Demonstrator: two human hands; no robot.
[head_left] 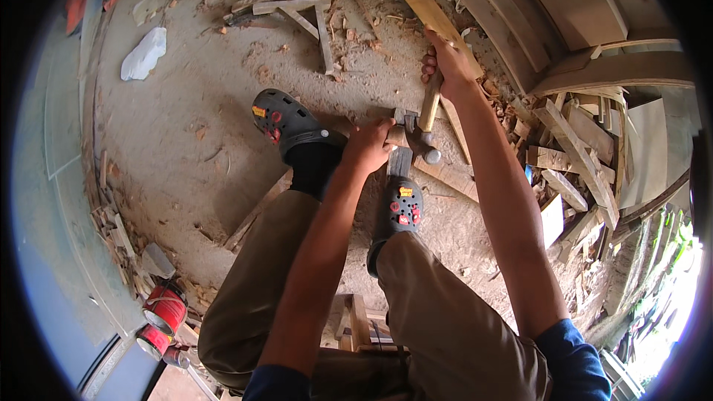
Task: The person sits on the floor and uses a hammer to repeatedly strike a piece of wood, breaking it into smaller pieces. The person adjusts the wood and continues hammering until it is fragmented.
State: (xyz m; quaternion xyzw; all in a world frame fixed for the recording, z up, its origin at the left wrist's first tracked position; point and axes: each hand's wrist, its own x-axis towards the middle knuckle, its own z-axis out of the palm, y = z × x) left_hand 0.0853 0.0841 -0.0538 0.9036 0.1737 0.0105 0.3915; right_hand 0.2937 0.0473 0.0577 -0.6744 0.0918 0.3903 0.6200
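Note:
My right hand (447,62) grips the wooden handle of a hammer (425,126), whose metal head rests low near a wooden piece (399,150) on the ground. Around that piece, just left of the hammer head, my left hand (369,145) is closed. Both my feet wear dark grey clogs: the left clog (286,120) stands on the dirt beside the piece, and the right clog (401,208) presses on the near end of the wood.
Wood offcuts and planks (572,156) pile up at the right. A long plank (423,4) lies ahead, a white bag (145,53) at far left. Two red cans (165,308) stand at lower left. A wooden stool frame (356,319) sits beneath me.

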